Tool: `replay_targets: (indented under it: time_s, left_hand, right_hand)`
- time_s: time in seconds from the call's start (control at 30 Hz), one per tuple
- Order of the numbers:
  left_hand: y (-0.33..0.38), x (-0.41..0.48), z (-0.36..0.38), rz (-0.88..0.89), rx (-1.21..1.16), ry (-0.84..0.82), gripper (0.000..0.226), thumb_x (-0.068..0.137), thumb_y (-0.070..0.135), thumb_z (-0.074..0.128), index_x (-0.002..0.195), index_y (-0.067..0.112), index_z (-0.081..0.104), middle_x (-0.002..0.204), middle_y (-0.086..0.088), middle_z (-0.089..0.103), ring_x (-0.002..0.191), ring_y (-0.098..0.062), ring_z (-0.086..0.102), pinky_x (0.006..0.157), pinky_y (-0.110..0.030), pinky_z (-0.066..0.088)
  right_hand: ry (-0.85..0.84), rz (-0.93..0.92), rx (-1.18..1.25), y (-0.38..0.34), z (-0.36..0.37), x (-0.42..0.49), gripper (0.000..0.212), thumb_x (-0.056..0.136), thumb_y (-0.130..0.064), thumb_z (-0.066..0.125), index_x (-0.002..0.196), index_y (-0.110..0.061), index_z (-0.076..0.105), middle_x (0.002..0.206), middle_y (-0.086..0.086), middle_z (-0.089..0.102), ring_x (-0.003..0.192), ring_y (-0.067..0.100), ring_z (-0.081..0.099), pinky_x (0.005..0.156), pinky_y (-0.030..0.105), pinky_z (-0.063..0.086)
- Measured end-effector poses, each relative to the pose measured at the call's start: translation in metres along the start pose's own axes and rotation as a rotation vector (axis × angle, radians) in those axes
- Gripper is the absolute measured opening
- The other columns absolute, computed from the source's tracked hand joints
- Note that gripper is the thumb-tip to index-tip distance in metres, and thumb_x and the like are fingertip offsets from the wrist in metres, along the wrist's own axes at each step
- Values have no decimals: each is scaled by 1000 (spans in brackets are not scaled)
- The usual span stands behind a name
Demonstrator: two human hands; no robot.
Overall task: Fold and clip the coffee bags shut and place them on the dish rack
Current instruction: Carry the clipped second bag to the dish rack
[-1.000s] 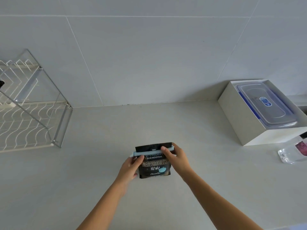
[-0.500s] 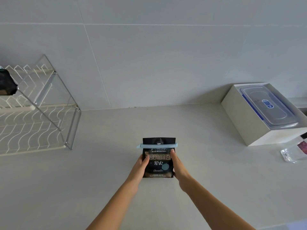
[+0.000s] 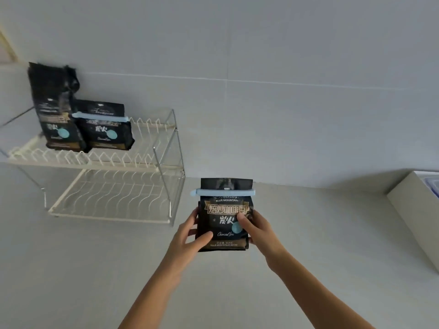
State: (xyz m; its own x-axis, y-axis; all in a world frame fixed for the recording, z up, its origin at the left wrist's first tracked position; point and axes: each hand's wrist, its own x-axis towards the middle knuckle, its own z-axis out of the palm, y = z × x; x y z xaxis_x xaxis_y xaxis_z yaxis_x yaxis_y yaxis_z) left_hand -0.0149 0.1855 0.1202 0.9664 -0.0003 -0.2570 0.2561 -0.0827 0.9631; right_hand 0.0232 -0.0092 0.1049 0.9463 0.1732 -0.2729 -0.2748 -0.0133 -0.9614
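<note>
I see my left hand [image 3: 187, 238] and right hand [image 3: 257, 230] each with a closed grip on the clipped coffee bag [image 3: 224, 224], seemingly lifted off the desk [image 3: 95, 269].

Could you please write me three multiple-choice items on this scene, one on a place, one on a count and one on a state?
1. Where do the two black coffee bags at the left stand?
A. the top shelf of the white wire dish rack
B. its bottom shelf
C. the counter

2. How many coffee bags show?
A. two
B. three
C. four

3. How is the held bag's top?
A. wide open
B. torn off
C. clipped

Key: 1 A, both bags stand on the rack's upper tier. 2 B, those two plus the black coffee bag between left hand and right hand. 3 C, a light blue clip spans its top.
</note>
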Motion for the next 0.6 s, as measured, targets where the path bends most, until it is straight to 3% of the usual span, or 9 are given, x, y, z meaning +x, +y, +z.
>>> replay_targets:
  time_s: [0.1,0.17,0.3,0.47,0.6]
  left_hand:
    - [51,-8,-51,170,-36,-10,63,74,46,68,127,63,37,125,36,51,115,13,47,78,-12,44]
    - [81,-8,-82,253,-49,23,60,71,50,66,120,69,37,120,44,50,113,20,45,82,-11,41]
    - [119,6,-138,356,-18,121,68,71,55,64,129,65,30,144,22,40,132,0,36,106,-38,31]
    - [153,42,-189,418,-11,122,59,79,44,62,129,58,35,147,14,36,132,-3,37,108,-36,30]
    - [166,80,-219,390,26,120,34,88,39,58,108,64,46,142,13,42,128,-7,42,111,-40,31]
  right_hand:
    - [-70,-174,-15,-62,38,21,42,74,-50,65,110,-28,60,108,-4,71,98,11,68,76,24,55]
    - [-105,-282,-43,-98,66,37,48,71,-51,66,112,-27,59,112,-1,69,105,16,65,86,34,54]
    - [-140,-464,-127,-155,122,73,50,73,-47,66,115,-23,57,112,-4,68,104,11,63,77,25,56]
    - [-134,-512,-224,-196,173,124,42,85,-34,63,123,-18,51,119,0,63,110,17,59,86,31,55]
    - [-123,-480,-343,-208,193,162,47,84,-30,66,124,-16,48,121,1,61,110,17,57,88,32,53]
